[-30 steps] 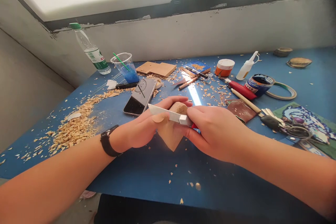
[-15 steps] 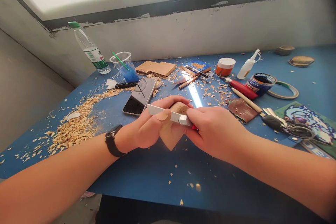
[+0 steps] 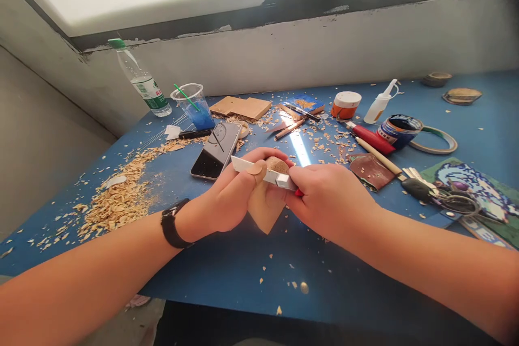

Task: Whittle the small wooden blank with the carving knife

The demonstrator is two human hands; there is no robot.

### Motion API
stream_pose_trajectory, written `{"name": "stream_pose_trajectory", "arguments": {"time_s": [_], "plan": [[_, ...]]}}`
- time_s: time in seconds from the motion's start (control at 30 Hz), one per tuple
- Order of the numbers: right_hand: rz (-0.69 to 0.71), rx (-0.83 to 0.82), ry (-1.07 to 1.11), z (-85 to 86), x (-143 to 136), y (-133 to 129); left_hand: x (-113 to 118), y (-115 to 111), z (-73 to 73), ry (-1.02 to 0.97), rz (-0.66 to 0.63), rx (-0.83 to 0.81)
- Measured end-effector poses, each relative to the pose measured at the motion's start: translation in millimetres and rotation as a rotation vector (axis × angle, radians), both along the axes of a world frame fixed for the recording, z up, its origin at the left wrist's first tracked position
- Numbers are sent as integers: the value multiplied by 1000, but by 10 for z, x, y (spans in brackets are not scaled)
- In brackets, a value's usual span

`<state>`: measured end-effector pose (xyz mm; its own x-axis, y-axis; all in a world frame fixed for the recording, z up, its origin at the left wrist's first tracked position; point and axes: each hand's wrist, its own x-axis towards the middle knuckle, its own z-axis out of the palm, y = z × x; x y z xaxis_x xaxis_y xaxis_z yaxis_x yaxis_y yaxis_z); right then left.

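My left hand (image 3: 233, 194) is closed around a pale piece of wood (image 3: 265, 211) with a pointed lower end and a rougher brown top. In my right hand (image 3: 334, 194) is a utility knife (image 3: 286, 181) with a bit of red showing at the grip. Its broad blade lies across the upper part of the wood and points left. My left thumb presses against the blade. Both hands are together above the near middle of the blue table, and my fingers hide much of the wood.
Wood shavings (image 3: 117, 200) are heaped at the left. A phone (image 3: 217, 151), a plastic cup (image 3: 194, 111) and a water bottle (image 3: 146, 86) stand beyond my left hand. At the right are a paint jar (image 3: 399, 132), a glue bottle (image 3: 381, 102), sandpaper (image 3: 373, 170) and keys (image 3: 458, 203).
The blade has shifted slightly to the right along the wood with its tip a little lower. Both hands keep their grip. The camera view has moved slightly.
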<state>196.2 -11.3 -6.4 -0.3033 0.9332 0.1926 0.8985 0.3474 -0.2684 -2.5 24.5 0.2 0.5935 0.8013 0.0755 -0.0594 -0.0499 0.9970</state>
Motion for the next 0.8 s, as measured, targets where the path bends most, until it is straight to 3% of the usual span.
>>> {"name": "stream_pose_trajectory", "arguments": {"time_s": [0.27, 0.4, 0.53, 0.7, 0.8], "plan": [[-84, -25, -11, 54, -11, -27, 75, -38, -42, -69, 96, -67], [-95, -75, -29, 89, -3, -36, -3, 11, -39, -28, -13, -87], [42, -64, 0, 74, 38, -18, -140, 52, 23, 100, -147, -197], [126, 11, -75, 98, 77, -47, -205, -10, 92, 188, -196, -96], [195, 84, -106, 145, 98, -67, -210, -44, 93, 273, -197, 83]]}}
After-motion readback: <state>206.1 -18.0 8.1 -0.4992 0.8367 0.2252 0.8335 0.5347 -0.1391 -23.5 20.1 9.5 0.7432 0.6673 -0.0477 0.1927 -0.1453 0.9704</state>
